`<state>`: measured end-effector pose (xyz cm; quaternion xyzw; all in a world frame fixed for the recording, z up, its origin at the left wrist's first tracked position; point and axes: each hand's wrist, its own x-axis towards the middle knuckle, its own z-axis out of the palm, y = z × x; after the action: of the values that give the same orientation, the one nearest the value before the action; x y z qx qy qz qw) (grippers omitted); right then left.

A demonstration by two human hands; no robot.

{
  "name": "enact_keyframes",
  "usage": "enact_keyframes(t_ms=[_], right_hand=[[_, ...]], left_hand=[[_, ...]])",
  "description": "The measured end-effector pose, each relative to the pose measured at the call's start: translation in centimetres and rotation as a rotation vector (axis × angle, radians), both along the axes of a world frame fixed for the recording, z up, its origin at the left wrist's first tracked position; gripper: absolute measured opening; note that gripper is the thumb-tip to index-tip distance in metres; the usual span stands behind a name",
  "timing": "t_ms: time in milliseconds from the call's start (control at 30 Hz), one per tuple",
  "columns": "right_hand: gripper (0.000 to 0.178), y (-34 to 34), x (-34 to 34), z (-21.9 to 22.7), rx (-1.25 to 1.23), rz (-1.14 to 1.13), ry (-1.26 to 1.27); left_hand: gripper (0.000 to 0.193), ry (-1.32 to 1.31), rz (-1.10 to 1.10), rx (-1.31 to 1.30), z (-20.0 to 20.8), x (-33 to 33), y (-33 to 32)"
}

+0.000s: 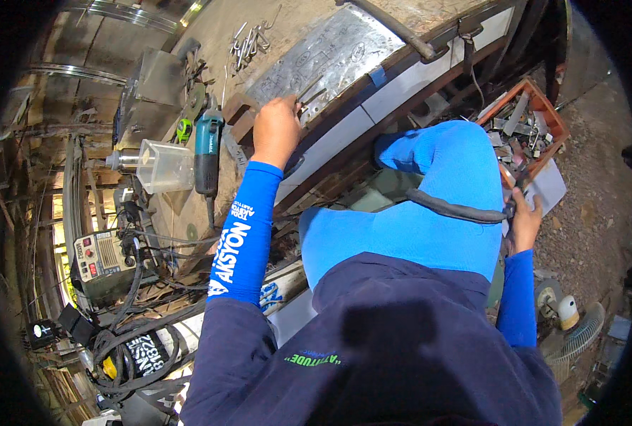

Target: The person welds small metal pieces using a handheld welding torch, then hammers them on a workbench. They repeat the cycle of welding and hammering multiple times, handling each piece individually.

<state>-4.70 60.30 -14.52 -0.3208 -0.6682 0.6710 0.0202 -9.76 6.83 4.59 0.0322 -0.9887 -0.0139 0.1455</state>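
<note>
My left hand [277,133] is closed at the near edge of a scuffed metal plate [330,53] on the workbench. A thin metal rod [308,87] sticks out from its fingertips over the plate. Left of this hand lies a teal and black angle grinder [207,153]. My right hand [525,221] is low on the right beside my knee, its fingers wrapped round a dark welding electrode holder, mostly hidden by the hand. A thick black cable [458,210] runs from it across my blue-clad thigh.
A hammer [401,30] lies along the bench edge. An orange crate [559,128] of metal scraps stands right. Left are a clear plastic container [167,167], a green tape measure [184,130], a welding machine [101,255] and tangled cables [128,348]. A fan [582,334] stands lower right.
</note>
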Motion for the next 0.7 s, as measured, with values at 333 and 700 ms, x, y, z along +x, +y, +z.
enact_keyframes(t_ms=[333,700], right_hand=[[0.067,-17.3,-7.0,17.7,-0.491,0.188,0.801],[0.072,-27.5,-6.5,13.7,-0.381,0.430,0.746]], left_hand=[[0.064,-0.061,-0.054,-0.039,-0.9,0.4,1.2],[0.037,-0.180,-0.284,-0.106,2.9,-2.0,0.2]])
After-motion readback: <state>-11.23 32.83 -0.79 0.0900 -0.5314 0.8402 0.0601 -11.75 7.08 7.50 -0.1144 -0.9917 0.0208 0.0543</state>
